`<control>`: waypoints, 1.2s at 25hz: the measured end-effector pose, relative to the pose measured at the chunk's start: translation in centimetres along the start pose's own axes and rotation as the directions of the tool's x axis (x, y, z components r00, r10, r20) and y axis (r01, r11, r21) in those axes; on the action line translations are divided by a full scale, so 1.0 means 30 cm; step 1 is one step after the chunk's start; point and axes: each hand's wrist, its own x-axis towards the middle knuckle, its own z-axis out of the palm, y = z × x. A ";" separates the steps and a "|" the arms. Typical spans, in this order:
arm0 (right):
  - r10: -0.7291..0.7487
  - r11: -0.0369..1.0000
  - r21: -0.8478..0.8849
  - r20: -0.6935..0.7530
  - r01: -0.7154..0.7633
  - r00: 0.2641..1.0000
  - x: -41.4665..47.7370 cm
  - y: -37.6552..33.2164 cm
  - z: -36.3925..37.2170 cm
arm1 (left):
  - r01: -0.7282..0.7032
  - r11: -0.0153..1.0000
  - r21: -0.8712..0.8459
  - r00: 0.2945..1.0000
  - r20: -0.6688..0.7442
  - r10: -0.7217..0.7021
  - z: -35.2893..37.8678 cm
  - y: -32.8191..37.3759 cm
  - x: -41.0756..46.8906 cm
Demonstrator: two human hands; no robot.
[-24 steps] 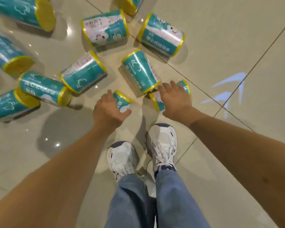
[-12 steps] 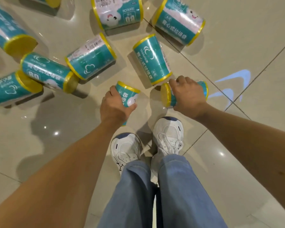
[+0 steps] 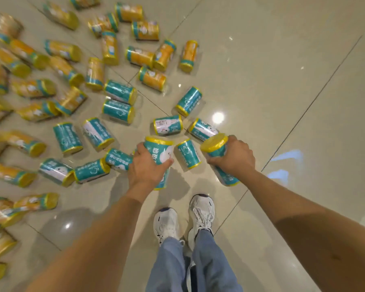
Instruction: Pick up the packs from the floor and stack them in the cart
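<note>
My left hand (image 3: pixel 145 169) grips a teal pack with yellow ends (image 3: pixel 159 150), held upright above the floor. My right hand (image 3: pixel 235 158) grips a second teal pack (image 3: pixel 216 145), tilted, its yellow end pointing up and left. Several more teal packs lie on the tiles just beyond my hands, the nearest one (image 3: pixel 188 153) between them. Several orange-yellow packs (image 3: pixel 95 73) are scattered farther off to the left and back. No cart is in view.
My two white shoes (image 3: pixel 184 218) stand on the glossy beige tile floor (image 3: pixel 272 81). Loose packs cover the floor on the left from front to back. A blue light reflection (image 3: pixel 282 163) lies on the tiles at the right.
Both hands have lifted their packs off the floor and risen. The view has pulled back and up, showing many more packs across the left of the floor.
</note>
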 end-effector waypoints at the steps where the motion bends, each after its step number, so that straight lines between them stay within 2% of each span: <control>1: 0.013 0.998 0.054 -0.035 -0.011 0.999 -0.056 -0.049 -0.114 | -0.008 1.000 -0.007 0.999 -0.034 0.008 -0.113 0.069 -0.028; 4: 0.044 0.977 0.213 -0.132 -0.015 0.990 -0.255 -0.185 -0.431 | -0.062 0.997 -0.053 0.993 -0.105 0.056 -0.456 0.265 -0.161; 8: -0.039 0.943 0.306 -0.293 0.133 0.955 -0.507 -0.358 -0.756 | -0.174 0.970 -0.172 0.965 -0.226 0.133 -0.837 0.458 -0.320; 14: -0.167 0.858 0.349 -0.504 0.377 0.848 -0.901 -0.615 -1.218 | -0.429 0.897 -0.109 0.836 -0.424 0.349 -1.429 0.710 -0.627; 18: -0.234 0.789 0.344 -0.598 0.509 0.767 -1.066 -0.729 -1.436 | -0.523 0.842 -0.131 0.749 -0.543 0.380 -1.674 0.790 -0.760; 21: -0.287 0.737 0.322 -0.646 0.594 0.707 -1.155 -0.807 -1.545 | -0.560 0.810 -0.175 0.705 -0.615 0.354 -1.791 0.814 -0.816; 24: -0.323 0.702 0.314 -0.659 0.639 0.679 -1.178 -0.869 -1.587 | -0.549 0.803 -0.233 0.706 -0.643 0.296 -1.838 0.811 -0.824; 30: -0.559 0.552 0.325 -0.540 0.768 0.630 -1.154 -1.074 -1.582 | -0.448 0.837 -0.314 0.672 -0.736 0.083 -1.904 0.718 -0.804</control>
